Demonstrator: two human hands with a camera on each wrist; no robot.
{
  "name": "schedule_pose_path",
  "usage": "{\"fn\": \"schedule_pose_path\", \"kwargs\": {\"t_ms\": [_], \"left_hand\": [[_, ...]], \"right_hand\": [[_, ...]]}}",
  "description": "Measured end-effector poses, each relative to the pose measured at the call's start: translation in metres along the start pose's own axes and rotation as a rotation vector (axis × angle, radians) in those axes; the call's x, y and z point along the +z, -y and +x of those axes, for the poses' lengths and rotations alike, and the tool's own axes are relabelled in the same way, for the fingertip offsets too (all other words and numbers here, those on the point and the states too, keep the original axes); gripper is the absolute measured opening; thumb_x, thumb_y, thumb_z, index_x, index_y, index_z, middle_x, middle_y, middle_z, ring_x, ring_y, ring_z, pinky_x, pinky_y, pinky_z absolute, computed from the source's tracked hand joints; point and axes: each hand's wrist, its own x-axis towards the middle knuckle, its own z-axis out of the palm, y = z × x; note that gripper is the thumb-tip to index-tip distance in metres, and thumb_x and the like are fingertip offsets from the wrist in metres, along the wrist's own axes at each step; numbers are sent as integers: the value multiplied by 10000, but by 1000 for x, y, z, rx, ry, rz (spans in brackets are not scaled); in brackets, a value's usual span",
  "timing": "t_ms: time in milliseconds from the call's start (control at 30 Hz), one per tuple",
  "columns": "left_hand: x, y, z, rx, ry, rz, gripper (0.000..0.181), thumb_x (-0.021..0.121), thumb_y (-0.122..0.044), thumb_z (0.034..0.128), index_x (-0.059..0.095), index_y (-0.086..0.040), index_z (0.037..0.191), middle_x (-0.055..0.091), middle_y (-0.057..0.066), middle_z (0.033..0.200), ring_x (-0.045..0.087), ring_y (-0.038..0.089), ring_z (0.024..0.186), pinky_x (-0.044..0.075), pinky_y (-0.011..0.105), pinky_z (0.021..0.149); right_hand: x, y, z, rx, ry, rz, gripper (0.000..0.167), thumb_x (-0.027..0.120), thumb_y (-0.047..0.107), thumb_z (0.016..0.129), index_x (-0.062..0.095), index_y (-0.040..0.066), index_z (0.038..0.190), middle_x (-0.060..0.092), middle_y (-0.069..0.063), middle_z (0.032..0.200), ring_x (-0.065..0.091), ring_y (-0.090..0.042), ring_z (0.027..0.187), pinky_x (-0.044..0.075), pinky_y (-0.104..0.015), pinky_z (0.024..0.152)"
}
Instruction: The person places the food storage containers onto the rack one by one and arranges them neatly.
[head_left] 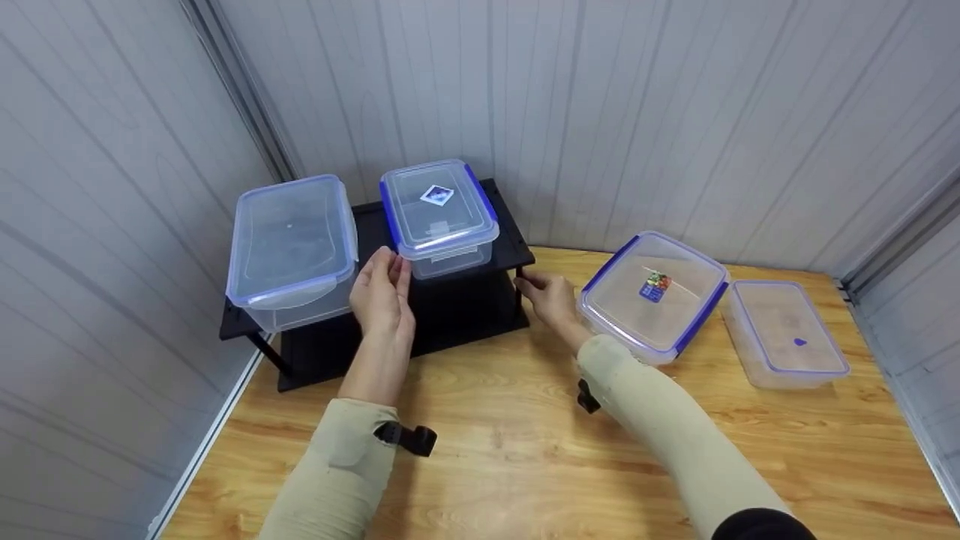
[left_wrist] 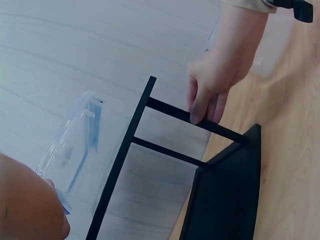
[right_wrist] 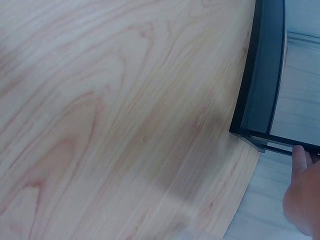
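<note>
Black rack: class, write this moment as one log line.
left hand: near blue-clipped box; right hand: grips rack post; black rack: bears two boxes

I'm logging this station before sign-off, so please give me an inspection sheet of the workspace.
Surface: wood-grain top, lit, with shadows under the arms.
Job's things: black two-level rack; on its upper level, a diamond-label box and, left of it, a plain-lid box, both lidded.
Clutter: picture-label box and blue-mark box, lidded, right of the rack.
Grips: left hand at the diamond-label box's front corner, contact unclear; right hand pinches a right-end post of the rack.
Cables: nothing seen.
Surroundings: pale ridged walls behind and on both sides.
</note>
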Motion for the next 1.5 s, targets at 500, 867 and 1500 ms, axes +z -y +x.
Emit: {"fn": "schedule_pose_path", "kwargs": {"t_ms": [500,867,1500], "left_hand": [[-20,7,-16,64,146,220,465,621,-35,1073,474,96,1494,584,184,1341,604,269,1262,557,274,1054],[-80,-10,-17,192,373,663,479,693,-21,1031,532,99,1466,588,285,1438,647,235,1244,561,248,1033],[-186,-40,13,443,301,1065,563,818,-120,966,582,55,1446,634,242,1421,622,335,1300,534,180,1029]], "right_hand": [[0,0,0,-15,-12,-11,251,767,237,1015,809,88,1212,798,-78,1167,733,-241,1148,581,-419,1022],[-3,4,0,-8,21,-17,281,761,255,1017,799,85,1238,792,-80,1194,723,-250,1180,571,-427,1034],[-54,20,-13,34,122,113,521,746,262,1030,615,20,1472,669,-141,1440,644,-295,1335,529,-425,1117]]}}
